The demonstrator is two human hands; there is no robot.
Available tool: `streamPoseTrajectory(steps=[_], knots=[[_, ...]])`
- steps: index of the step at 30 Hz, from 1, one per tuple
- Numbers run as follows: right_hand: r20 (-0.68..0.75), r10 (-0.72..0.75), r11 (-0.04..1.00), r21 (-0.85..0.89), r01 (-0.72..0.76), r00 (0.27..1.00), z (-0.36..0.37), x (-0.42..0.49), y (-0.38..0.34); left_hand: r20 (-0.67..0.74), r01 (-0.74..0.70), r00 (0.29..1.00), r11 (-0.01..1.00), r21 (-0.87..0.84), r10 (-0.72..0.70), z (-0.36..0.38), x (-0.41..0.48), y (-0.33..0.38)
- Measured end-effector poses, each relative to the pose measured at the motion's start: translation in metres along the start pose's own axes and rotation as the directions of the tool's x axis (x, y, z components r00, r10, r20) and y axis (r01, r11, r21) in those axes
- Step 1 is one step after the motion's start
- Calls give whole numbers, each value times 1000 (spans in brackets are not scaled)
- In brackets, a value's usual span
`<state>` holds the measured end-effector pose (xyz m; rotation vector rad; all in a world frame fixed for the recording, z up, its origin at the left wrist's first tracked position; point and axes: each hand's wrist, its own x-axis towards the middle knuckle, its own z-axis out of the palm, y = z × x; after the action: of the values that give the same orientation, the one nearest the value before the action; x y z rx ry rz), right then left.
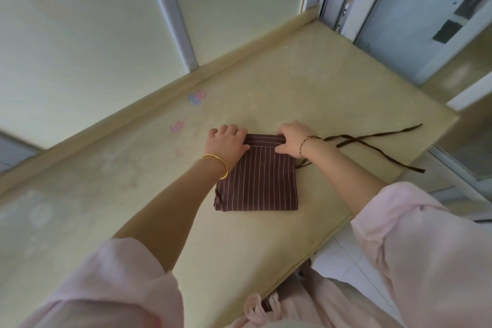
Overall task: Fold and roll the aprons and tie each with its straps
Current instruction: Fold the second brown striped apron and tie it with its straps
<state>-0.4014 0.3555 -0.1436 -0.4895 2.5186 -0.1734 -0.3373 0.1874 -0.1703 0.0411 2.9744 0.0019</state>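
The left hand (228, 141) and the right hand (292, 139) are seen at frame centre. Each has its fingers curled over the far edge of the apron (257, 184) and its thumb laid on the cloth, so that edge is grasped near its 2 corners and a narrow turned-over lip is held between them. The apron, brown with thin pale stripes, is folded to a near-square pad and lies flat on the counter (306, 93), just below the hands in the frame. Its slightly longer axis, like its stripes, runs from the hands toward the lower edge of the frame, leaning a little left. The 2 straps (354, 138) are trailed out, crossed, toward the right of the frame. The cloth is judged light, soft and limp, and several layers thick. It is best taken at both far corners together, so that the roll is kept even.
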Motion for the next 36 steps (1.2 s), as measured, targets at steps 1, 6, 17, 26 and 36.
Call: streamPoseTrajectory(steps=[1, 6, 17, 26, 36], knots=[[-39, 2, 1000, 7, -1, 999, 2, 3, 1, 6, 6, 1000, 1000, 9, -6, 0, 3, -3], [-145, -107, 989, 83, 120, 984, 1, 10, 1, -2, -8, 1000, 985, -174, 8, -8, 5, -17], [-23, -85, 994, -66, 84, 996, 8, 28, -6, 193, 83, 980, 966, -244, -36, -9, 15, -25], [87, -141, 981, -122, 151, 986, 3, 29, -7, 267, 89, 964, 955, -284, -11, -8, 14, -25], [-461, -347, 929, -50, 366, 817, -64, 2, -53, -337, -26, 937, 943, -332, -93, -78, -12, -62]])
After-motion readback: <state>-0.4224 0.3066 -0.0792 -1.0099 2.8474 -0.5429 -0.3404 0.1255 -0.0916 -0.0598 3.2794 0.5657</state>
